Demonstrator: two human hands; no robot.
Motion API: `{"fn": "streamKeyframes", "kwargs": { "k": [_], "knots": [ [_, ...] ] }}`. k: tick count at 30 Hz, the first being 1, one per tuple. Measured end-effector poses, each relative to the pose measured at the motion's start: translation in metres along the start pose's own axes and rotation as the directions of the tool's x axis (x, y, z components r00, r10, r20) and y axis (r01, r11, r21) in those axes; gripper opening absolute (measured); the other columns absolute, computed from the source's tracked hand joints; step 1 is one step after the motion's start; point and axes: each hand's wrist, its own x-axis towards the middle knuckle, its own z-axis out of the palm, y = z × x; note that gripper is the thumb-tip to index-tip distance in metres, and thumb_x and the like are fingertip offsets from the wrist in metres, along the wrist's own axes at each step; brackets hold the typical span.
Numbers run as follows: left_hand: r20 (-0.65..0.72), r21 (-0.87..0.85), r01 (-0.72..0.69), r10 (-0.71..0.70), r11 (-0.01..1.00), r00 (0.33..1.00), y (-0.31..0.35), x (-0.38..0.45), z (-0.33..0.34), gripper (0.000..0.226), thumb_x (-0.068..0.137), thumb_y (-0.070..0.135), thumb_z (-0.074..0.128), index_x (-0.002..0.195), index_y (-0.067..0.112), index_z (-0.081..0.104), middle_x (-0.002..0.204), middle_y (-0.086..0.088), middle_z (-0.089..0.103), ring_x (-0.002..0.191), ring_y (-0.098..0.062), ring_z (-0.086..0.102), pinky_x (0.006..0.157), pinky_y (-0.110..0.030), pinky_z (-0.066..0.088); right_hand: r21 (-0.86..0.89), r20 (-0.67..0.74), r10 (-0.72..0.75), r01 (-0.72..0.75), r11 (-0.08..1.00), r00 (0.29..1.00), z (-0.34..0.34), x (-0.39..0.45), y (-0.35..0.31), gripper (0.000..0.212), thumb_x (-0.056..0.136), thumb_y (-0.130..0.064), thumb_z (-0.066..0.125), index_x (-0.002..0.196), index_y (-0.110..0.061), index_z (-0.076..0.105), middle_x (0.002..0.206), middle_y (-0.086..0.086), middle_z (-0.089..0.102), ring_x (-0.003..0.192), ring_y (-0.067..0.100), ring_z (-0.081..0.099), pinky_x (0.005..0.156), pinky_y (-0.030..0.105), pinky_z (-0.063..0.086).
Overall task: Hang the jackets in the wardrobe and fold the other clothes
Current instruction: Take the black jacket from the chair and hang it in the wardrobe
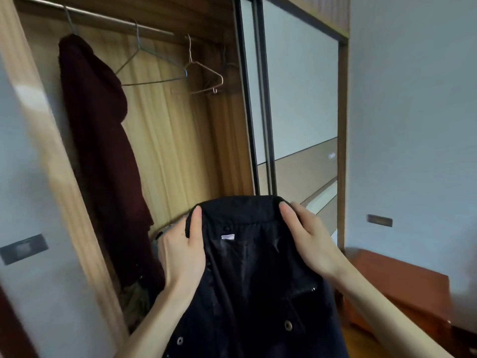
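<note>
Holding black jacket (pixel 258 280) at collar: left hand (pixel 183 251) & right hand (pixel 309 241) both gripped it; soft, limp, prob. light; collar best hold.

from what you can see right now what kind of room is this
Most likely a bedroom, at a built-in wardrobe: a clothes rail with wire hangers, a dark red coat hanging from it, a sliding door, and both hands holding a black jacket.
</note>
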Motion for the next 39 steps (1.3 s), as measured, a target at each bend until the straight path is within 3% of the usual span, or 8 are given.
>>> {"fn": "streamKeyframes", "kwargs": {
  "k": [2, 10, 16, 24, 28, 32, 35, 39],
  "knots": [
    [-0.010, -0.027, 0.017, -0.018, 0.999, 1.000, -0.004, 0.011, 0.008, 0.059, 0.107, 0.041, 0.055, 0.054, 0.024, 0.035, 0.044, 0.009, 0.029, 0.043, -0.011, 0.029, 0.053, -0.031, 0.027, 0.044, 0.021, -0.015, 0.014, 0.999, 1.000, 0.003, 0.018, 0.011, 0.055, 0.105, -0.062, 0.042, 0.088, -0.012, 0.056, 0.076, -0.006, 0.053, 0.074, 0.009, 0.053, 0.072, 0.028, 0.047],
    [-0.035, 0.004, 0.063, -0.063, 0.998, 0.997, -0.019, 0.062, 0.037, 0.063, 0.106, 0.048, 0.052, 0.058, 0.022, 0.022, 0.052, 0.003, 0.023, 0.051, -0.014, 0.024, 0.051, -0.037, 0.029, 0.154, 0.075, -0.018, 0.007, 0.988, 0.997, 0.021, 0.093, 0.050, 0.062, 0.104, -0.065, 0.042, 0.100, -0.007, 0.062, 0.099, 0.018, 0.063, 0.093, 0.030, 0.063, 0.081, 0.032, 0.051],
    [-0.089, -0.024, 0.112, -0.114, 0.993, 0.989, -0.047, 0.089, 0.065, 0.064, 0.105, 0.051, 0.053, 0.061, 0.017, 0.021, 0.052, 0.003, 0.022, 0.051, -0.014, 0.023, 0.051, -0.037, 0.028, 0.186, 0.097, 0.002, -0.020, 0.982, 0.995, 0.041, 0.142, 0.078, 0.054, 0.102, -0.069, 0.043, 0.106, -0.023, 0.071, 0.099, 0.001, 0.074, 0.095, 0.013, 0.071, 0.076, 0.015, 0.052],
    [-0.151, 0.102, 0.101, -0.085, 0.990, 0.985, -0.075, 0.154, 0.078, 0.063, 0.107, 0.051, 0.048, 0.059, 0.021, 0.021, 0.049, 0.008, 0.022, 0.051, -0.013, 0.023, 0.054, -0.033, 0.027, 0.152, 0.129, -0.053, 0.033, 0.988, 0.990, 0.067, 0.221, 0.090, 0.065, 0.101, -0.071, 0.041, 0.104, -0.012, 0.068, 0.103, 0.014, 0.071, 0.099, 0.026, 0.067, 0.083, 0.025, 0.052],
    [-0.173, 0.151, 0.081, -0.055, 0.985, 0.983, -0.091, 0.181, 0.078, 0.063, 0.107, 0.051, 0.047, 0.058, 0.021, 0.022, 0.045, 0.007, 0.026, 0.046, -0.014, 0.026, 0.051, -0.032, 0.025, 0.156, 0.112, -0.093, 0.075, 0.985, 0.989, 0.086, 0.253, 0.094, 0.062, 0.104, -0.067, 0.041, 0.097, -0.011, 0.065, 0.096, 0.012, 0.069, 0.091, 0.024, 0.065, 0.074, 0.016, 0.050],
    [-0.186, 0.156, 0.065, -0.036, 0.986, 0.982, -0.105, 0.201, 0.076, 0.064, 0.107, 0.051, 0.049, 0.054, 0.024, 0.024, 0.046, 0.009, 0.024, 0.047, -0.012, 0.024, 0.051, -0.028, 0.025, 0.183, 0.163, -0.089, 0.059, 0.981, 0.983, 0.105, 0.281, 0.101, 0.067, 0.102, -0.070, 0.042, 0.097, -0.006, 0.061, 0.089, 0.012, 0.063, 0.082, 0.019, 0.061, 0.083, 0.034, 0.052],
    [-0.204, 0.178, 0.036, 0.001, 0.983, 0.979, -0.114, 0.214, 0.075, 0.061, 0.108, 0.049, 0.049, 0.054, 0.027, 0.028, 0.048, 0.008, 0.025, 0.048, -0.011, 0.024, 0.052, -0.029, 0.027, 0.201, 0.188, -0.094, 0.056, 0.978, 0.978, 0.120, 0.300, 0.106, 0.069, 0.100, -0.071, 0.042, 0.096, -0.006, 0.062, 0.086, 0.006, 0.064, 0.081, 0.018, 0.060, 0.081, 0.034, 0.051],
    [-0.214, 0.258, -0.016, 0.073, 0.966, 0.974, -0.111, 0.235, 0.073, 0.056, 0.109, 0.047, 0.048, 0.055, 0.033, 0.038, 0.048, 0.008, 0.032, 0.046, -0.013, 0.028, 0.053, -0.031, 0.030, 0.239, 0.187, -0.135, 0.088, 0.967, 0.973, 0.135, 0.328, 0.106, 0.070, 0.104, -0.064, 0.042, 0.101, 0.004, 0.062, 0.097, 0.022, 0.066, 0.082, 0.025, 0.060, 0.087, 0.046, 0.053]
  ]
}}
